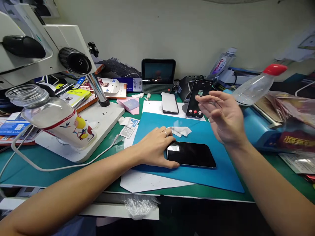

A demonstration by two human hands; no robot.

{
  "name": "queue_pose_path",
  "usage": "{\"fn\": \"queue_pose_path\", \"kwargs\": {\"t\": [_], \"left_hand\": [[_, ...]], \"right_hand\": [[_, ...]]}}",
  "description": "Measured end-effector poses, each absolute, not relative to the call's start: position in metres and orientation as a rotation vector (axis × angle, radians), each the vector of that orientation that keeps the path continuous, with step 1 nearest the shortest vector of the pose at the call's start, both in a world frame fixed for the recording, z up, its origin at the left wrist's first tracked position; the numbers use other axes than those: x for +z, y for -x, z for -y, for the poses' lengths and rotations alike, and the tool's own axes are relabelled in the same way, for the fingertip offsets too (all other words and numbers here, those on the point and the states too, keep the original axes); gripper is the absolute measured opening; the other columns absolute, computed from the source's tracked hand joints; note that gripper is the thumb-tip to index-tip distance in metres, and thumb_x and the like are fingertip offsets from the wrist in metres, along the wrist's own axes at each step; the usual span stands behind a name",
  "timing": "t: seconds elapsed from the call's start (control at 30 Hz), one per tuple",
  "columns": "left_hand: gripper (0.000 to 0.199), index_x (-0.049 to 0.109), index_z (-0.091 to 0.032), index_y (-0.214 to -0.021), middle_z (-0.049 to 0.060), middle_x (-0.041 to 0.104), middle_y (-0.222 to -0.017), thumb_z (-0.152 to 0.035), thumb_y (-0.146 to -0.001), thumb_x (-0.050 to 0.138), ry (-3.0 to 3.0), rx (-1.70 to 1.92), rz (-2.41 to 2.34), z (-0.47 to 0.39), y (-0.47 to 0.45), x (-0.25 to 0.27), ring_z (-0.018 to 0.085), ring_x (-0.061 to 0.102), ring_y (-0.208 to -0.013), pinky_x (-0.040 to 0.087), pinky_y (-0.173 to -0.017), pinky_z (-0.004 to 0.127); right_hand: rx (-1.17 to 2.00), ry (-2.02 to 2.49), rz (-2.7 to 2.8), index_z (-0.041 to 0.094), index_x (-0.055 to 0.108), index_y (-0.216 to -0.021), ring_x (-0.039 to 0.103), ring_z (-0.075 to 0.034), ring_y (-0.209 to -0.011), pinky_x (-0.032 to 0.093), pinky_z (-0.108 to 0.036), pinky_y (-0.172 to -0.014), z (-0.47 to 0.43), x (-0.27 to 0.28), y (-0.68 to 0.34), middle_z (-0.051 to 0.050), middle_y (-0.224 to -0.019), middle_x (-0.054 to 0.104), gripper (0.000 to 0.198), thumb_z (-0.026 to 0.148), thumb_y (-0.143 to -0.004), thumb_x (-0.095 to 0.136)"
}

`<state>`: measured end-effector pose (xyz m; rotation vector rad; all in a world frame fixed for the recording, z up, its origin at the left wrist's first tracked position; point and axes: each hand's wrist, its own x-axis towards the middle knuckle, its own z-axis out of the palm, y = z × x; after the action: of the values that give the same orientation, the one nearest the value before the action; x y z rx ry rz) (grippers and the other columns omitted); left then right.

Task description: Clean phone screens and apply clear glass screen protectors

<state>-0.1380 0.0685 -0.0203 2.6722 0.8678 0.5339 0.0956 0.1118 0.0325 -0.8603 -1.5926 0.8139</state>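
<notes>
A smartphone (192,154) with a dark, glossy screen lies face up on the blue mat (152,124). My left hand (157,147) grips its left end, thumb at the near edge and fingers at the far corner. My right hand (225,114) is raised above the mat's right side, palm turned inward, fingers loosely bent and apart with nothing visible in them. Behind its fingertips a second phone (194,100) stands propped up with a lit screen; whether they touch it I cannot tell. A crumpled white wipe (181,131) lies just beyond the smartphone.
At left stands a microscope (73,60) on a white base, with a wide-mouthed jar (59,119) and a white cable (71,168). A smart display (158,76) and a pale phone-shaped piece (169,103) are at the back. A red-capped bottle (258,85) leans at right.
</notes>
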Motion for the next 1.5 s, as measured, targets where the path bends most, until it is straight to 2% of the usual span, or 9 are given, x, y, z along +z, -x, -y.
{"fn": "queue_pose_path", "kwargs": {"t": [0.17,0.3,0.5,0.63,0.77,1.0,1.3,1.4,1.5], "left_hand": [[0.061,0.064,-0.019,-0.115,0.010,0.061,-0.112,-0.067,-0.079,0.072,-2.606,0.548,-0.882,-0.069,0.141,-0.019,0.029,0.057,-0.102,0.047,-0.090,0.045],[0.048,0.057,-0.022,-0.106,0.007,0.057,-0.104,-0.065,-0.087,0.065,-2.396,0.844,-1.101,-0.075,0.145,-0.016,0.026,0.057,-0.098,0.047,-0.086,0.041],[0.043,0.041,-0.025,-0.090,0.003,0.050,-0.094,-0.060,-0.086,0.066,-2.186,1.138,-1.437,-0.086,0.151,-0.016,0.023,0.051,-0.088,0.046,-0.078,0.038],[0.066,0.046,-0.022,-0.120,0.011,0.055,-0.124,-0.064,-0.078,0.075,-2.094,1.091,-1.440,-0.092,0.155,-0.020,0.029,0.054,-0.113,0.047,-0.095,0.046],[0.102,0.025,-0.023,-0.155,0.017,0.040,-0.158,-0.066,-0.078,0.077,-2.136,0.897,-1.244,-0.098,0.158,-0.025,0.036,0.044,-0.140,0.039,-0.112,0.055],[0.087,0.028,-0.026,-0.158,0.016,0.055,-0.149,-0.058,-0.089,0.071,-2.161,0.801,-1.091,-0.102,0.162,-0.028,0.033,0.053,-0.136,0.043,-0.110,0.051],[0.077,0.035,-0.019,-0.152,0.015,0.060,-0.139,-0.053,-0.092,0.069,-2.186,0.913,-1.188,-0.106,0.168,-0.026,0.029,0.058,-0.127,0.047,-0.106,0.045],[0.075,0.036,-0.016,-0.151,0.017,0.060,-0.140,-0.049,-0.092,0.068,-2.173,0.941,-1.315,-0.109,0.170,-0.027,0.031,0.056,-0.129,0.045,-0.108,0.048],[0.073,0.037,-0.016,-0.151,0.017,0.060,-0.140,-0.046,-0.092,0.068,-2.202,0.883,-1.389,-0.109,0.169,-0.027,0.033,0.054,-0.131,0.043,-0.110,0.051]], "right_hand": [[0.845,0.946,1.550,0.034,0.048,-0.127,0.054,-0.027,-0.139,0.045,-0.049,-0.113,-0.133,0.021,-0.077,-0.008,-0.135,0.064,0.062,0.078,-0.083,0.056],[0.824,0.957,1.574,0.038,0.045,-0.134,0.050,-0.026,-0.142,0.045,-0.050,-0.113,-0.132,0.020,-0.082,-0.007,-0.141,0.060,0.060,0.076,-0.089,0.049],[0.856,0.988,1.610,0.040,0.042,-0.143,0.049,-0.030,-0.142,0.044,-0.051,-0.115,-0.121,0.018,-0.088,-0.008,-0.144,0.057,0.076,0.081,-0.080,0.057],[0.958,0.942,1.614,0.039,0.044,-0.141,0.048,-0.030,-0.143,0.040,-0.051,-0.118,-0.117,0.015,-0.088,-0.008,-0.143,0.057,0.079,0.075,-0.075,0.070],[1.083,0.911,1.589,0.039,0.046,-0.140,0.046,-0.030,-0.145,0.036,-0.053,-0.121,-0.113,0.015,-0.087,-0.007,-0.146,0.056,0.081,0.069,-0.071,0.078],[1.034,0.957,1.604,0.040,0.048,-0.139,0.045,-0.032,-0.146,0.036,-0.054,-0.121,-0.113,0.012,-0.083,-0.007,-0.148,0.056,0.082,0.079,-0.071,0.071],[0.959,1.126,1.748,0.033,0.029,-0.158,0.045,-0.035,-0.146,0.043,-0.057,-0.115,-0.118,0.000,-0.093,-0.013,-0.164,0.040,0.091,0.076,-0.083,0.059],[0.745,1.387,1.952,0.024,0.046,-0.150,0.054,-0.039,-0.136,0.047,-0.061,-0.108,-0.117,-0.004,-0.096,-0.018,-0.148,0.057,0.083,0.069,-0.083,0.066],[0.493,1.437,2.276,0.021,0.072,-0.112,0.062,-0.039,-0.122,0.049,-0.061,-0.102,-0.112,-0.003,-0.095,-0.017,-0.125,0.071,0.048,0.060,-0.087,0.063]]}}
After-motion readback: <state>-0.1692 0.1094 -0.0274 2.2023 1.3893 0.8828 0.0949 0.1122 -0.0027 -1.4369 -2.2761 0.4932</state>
